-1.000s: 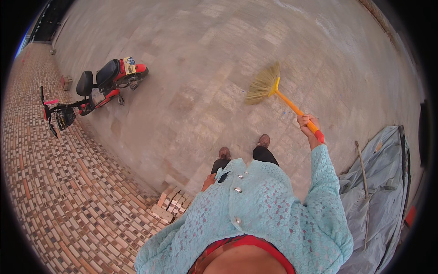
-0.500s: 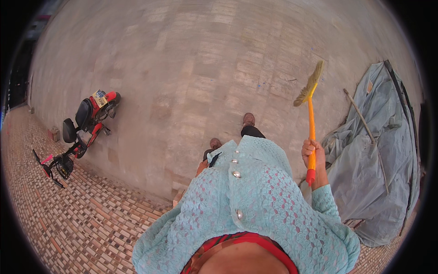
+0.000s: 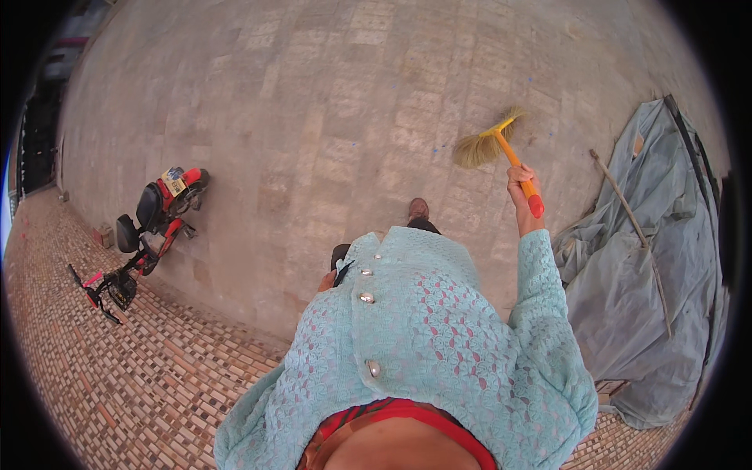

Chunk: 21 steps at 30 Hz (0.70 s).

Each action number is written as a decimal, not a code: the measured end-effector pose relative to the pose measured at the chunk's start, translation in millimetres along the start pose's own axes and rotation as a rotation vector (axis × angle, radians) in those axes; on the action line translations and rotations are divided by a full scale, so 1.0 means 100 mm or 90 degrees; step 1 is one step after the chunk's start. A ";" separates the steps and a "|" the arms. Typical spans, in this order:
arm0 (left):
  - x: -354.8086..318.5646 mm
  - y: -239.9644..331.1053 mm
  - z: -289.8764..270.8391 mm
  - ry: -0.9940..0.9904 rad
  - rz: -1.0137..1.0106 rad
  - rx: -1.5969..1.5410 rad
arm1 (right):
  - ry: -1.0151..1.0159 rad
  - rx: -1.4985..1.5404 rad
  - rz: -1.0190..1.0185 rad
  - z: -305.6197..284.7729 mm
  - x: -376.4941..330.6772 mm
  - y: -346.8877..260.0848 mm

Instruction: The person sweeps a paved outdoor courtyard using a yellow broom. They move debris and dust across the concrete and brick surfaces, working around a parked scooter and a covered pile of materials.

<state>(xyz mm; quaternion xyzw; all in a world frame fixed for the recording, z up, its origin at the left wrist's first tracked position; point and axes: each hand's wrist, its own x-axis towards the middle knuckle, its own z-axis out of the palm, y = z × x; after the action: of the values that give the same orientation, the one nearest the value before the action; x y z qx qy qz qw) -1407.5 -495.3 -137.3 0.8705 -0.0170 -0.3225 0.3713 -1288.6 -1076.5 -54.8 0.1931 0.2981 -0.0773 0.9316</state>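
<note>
"Straw-bristled broom with a yellow collar and orange handle [image 3: 505, 145] — where is it?"

"Ahead and slightly left of the right hand [image 3: 523, 184], whose fingers are wrapped around the handle close to its red end cap [image 3: 536, 206]."

"And the left hand [image 3: 327, 280]?"

"Mostly hidden beside the pale-turquoise lacy cardigan [image 3: 439, 313]; I can't tell whether it is spread, closed or pinching anything."

"What might go wrong?"

"With the grip so near the end, the broom could twist if its bristles [image 3: 476, 151] catch a joint in the pale paved floor [image 3: 313, 117]. A wide swing to the right of that hand might snag the crumpled grey plastic sheet [image 3: 627, 313], or knock the thin wooden stick [image 3: 630, 219] lying partly over it. A low sweep pulled left and back toward the body might clip the brown shoe [image 3: 419, 209]. A hard flick could scatter the small blue specks [image 3: 440, 149] just left of the bristles."

"Any containers?"

"One, apparently — a black basket [image 3: 121, 290] on the front of the red-and-black two-wheeled scooter [image 3: 149, 205], well left of both hands. It's too small and dark to tell what is inside."
</note>
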 end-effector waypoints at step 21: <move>2.13 0.88 -0.54 -0.120 -0.069 -0.044 | 0.062 -0.115 -0.262 1.02 -0.90 -0.06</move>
<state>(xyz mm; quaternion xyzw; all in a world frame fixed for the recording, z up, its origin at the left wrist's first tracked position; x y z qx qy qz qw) -1189.0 -581.9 -168.7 0.8228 0.0066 -0.4229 0.3796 -1309.3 -1120.7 72.7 0.0474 0.3814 -0.2296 0.8942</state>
